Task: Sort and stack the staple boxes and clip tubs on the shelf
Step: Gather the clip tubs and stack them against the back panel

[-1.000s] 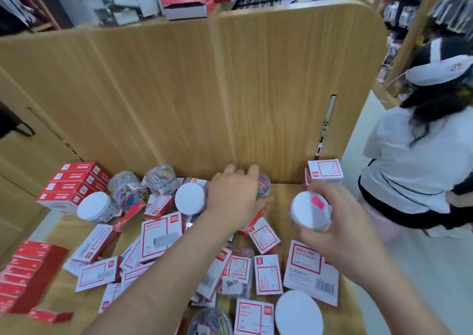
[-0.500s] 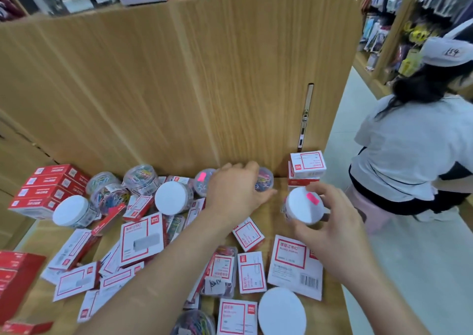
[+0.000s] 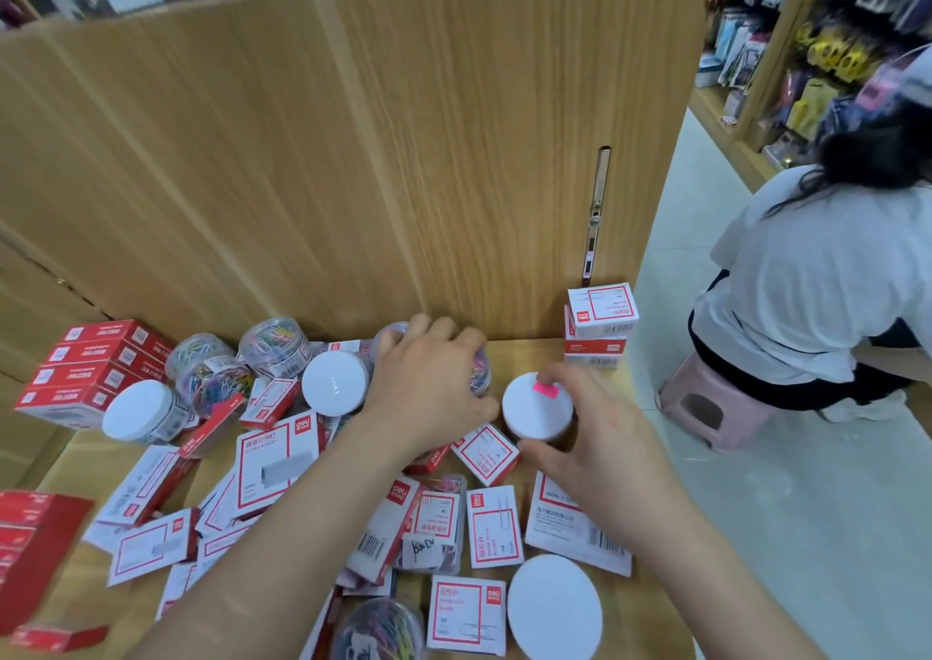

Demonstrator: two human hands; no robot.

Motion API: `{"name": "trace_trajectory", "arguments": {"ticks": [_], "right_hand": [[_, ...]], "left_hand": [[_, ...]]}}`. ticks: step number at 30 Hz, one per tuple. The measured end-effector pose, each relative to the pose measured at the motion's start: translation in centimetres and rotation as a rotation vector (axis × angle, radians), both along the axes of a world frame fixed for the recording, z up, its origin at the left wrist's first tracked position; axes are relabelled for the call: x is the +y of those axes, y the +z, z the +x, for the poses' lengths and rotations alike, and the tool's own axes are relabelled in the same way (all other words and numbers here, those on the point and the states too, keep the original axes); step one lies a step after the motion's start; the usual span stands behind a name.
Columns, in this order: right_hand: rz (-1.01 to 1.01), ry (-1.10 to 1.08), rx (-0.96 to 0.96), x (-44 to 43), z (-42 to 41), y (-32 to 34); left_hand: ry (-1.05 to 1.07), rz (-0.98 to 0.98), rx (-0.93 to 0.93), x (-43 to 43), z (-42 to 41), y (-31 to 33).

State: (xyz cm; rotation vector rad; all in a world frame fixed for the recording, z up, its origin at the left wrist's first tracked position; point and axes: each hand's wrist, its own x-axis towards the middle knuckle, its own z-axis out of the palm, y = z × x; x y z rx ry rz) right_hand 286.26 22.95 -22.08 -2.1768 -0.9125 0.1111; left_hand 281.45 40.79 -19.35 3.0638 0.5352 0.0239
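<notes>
My right hand (image 3: 600, 437) grips a clip tub with a white lid and a pink sticker (image 3: 537, 409), low over the wooden shelf (image 3: 650, 609) near the back right. My left hand (image 3: 428, 387) is closed over a clear tub of coloured clips (image 3: 480, 376) at the back wall, hiding most of it. Red-and-white staple boxes (image 3: 275, 462) lie scattered across the shelf. More clip tubs (image 3: 275, 346) and white-lidded tubs (image 3: 335, 382) stand at the back left. A short stack of staple boxes (image 3: 600, 326) rises in the back right corner.
A tall wooden back panel (image 3: 403, 155) closes the shelf. Stacked red boxes (image 3: 91, 372) fill the far left. A large white lid (image 3: 555, 606) lies near the front edge. A person in a white shirt (image 3: 807, 281) sits on a pink stool (image 3: 716, 407) in the aisle to the right.
My right hand has carried the pink-stickered tub down and left toward the shelf, close to my left hand. My left hand stayed on the clear tub at the back.
</notes>
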Motion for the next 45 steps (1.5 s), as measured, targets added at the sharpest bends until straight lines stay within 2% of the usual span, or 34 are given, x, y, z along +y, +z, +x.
{"name": "trace_trajectory", "arguments": {"ticks": [4, 8, 9, 11, 14, 17, 22, 25, 27, 30, 34, 36, 39, 45], "right_hand": [[0.080, -0.008, 0.147, -0.5, -0.1, -0.2], [0.366, -0.233, 0.242, -1.6, 0.2, 0.3], [0.397, -0.277, 0.238, -1.9, 0.5, 0.5], [0.392, -0.281, 0.260, -2.3, 1.2, 0.7], [0.391, -0.272, 0.319, -2.3, 1.6, 0.4], [0.432, -0.337, 0.308, -2.2, 1.5, -0.1], [0.499, -0.393, 0.297, -2.4, 2.3, -0.4], [0.412, -0.309, 0.304, -2.0, 2.9, -0.2], [0.313, -0.239, 0.233, -1.6, 3.2, 0.0], [0.185, -0.168, 0.109, -0.8, 3.3, -0.2], [0.092, -0.262, -0.073, -0.1, 3.3, -0.8], [0.102, -0.309, -0.129, 0.1, 3.4, -0.8], [0.109, -0.359, -0.128, 0.3, 3.7, -0.8], [0.042, -0.389, -0.165, 0.2, 3.9, -0.9]], "left_hand": [[0.001, -0.190, 0.092, 0.4, -0.1, 1.4], [0.016, -0.391, -0.140, 0.0, 0.1, 2.9], [-0.020, -0.381, -0.124, -0.3, 0.1, 3.1], [-0.122, -0.303, 0.031, -1.3, 0.2, 3.3], [-0.255, -0.106, 0.172, -3.0, 0.2, 2.4], [-0.282, -0.016, 0.075, -3.7, 0.6, 1.1], [-0.070, -0.210, -0.143, -2.9, 1.9, 0.7], [0.006, -0.240, -0.229, -2.9, 2.9, 0.3], [0.032, -0.277, -0.258, -3.0, 3.2, -0.2], [-0.015, -0.233, -0.269, -3.2, 3.1, -0.8], [-0.046, -0.060, -0.278, -2.9, 3.1, -0.5], [-0.064, -0.041, -0.289, -3.1, 3.3, -0.1], [-0.099, -0.095, -0.316, -4.0, 3.8, 0.5], [-0.116, -0.230, -0.228, -4.0, 4.8, 1.9]]}}
